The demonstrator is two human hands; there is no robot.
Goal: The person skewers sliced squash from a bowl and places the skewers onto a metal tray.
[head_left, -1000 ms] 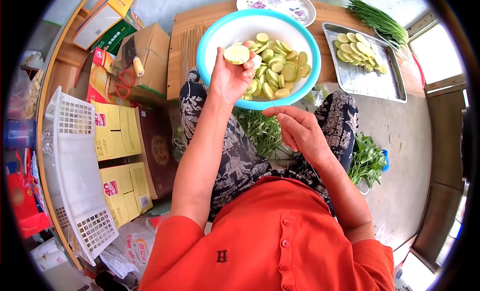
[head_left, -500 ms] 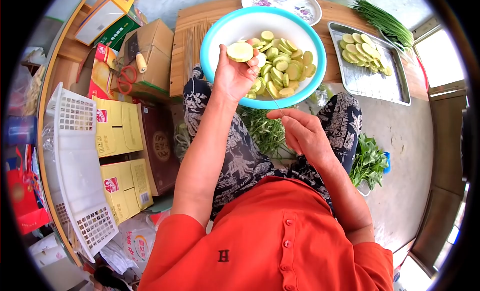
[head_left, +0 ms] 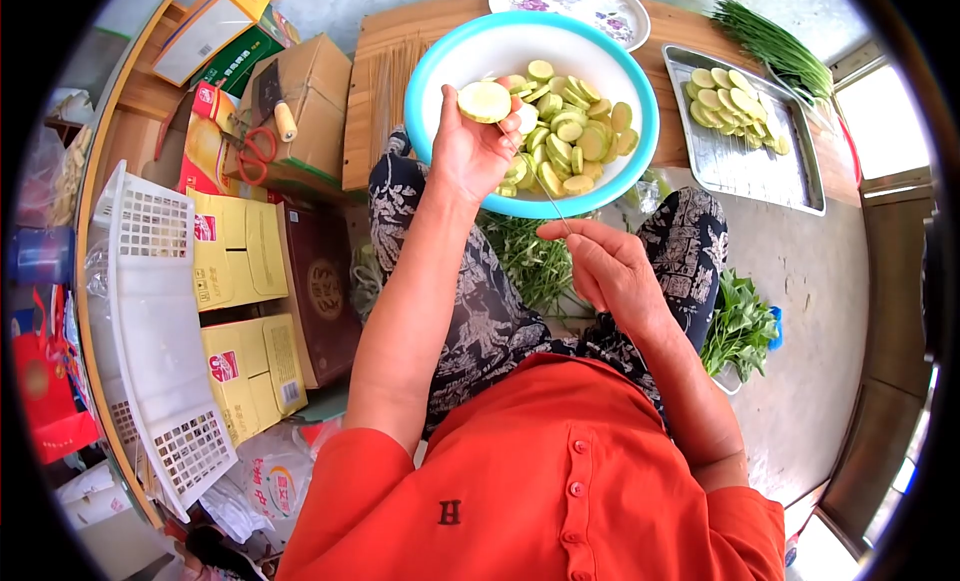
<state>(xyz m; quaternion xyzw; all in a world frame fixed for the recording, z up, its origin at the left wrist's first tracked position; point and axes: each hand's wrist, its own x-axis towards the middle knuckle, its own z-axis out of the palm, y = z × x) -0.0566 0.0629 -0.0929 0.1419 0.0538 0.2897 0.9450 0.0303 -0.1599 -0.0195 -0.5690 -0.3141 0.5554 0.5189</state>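
My left hand is closed around pale green zucchini slices over the near left rim of a white basin with a turquoise edge. More cut slices lie heaped inside the basin. In my right hand, thumb and forefinger pinch the near end of a thin skewer. Its far end reaches up to the slices at my left fingers, where the tip is hidden. On a metal tray to the right rests a pile of overlapping zucchini slices.
Thin sticks lie on the wooden table left of the basin. A flowered plate and long green stalks are at the back. Leafy greens stand low on the right. Scissors and cartons are at left.
The whole view has shifted slightly. Both hands keep nearly the same pose, with the left still on the slices and the right still on the skewer.
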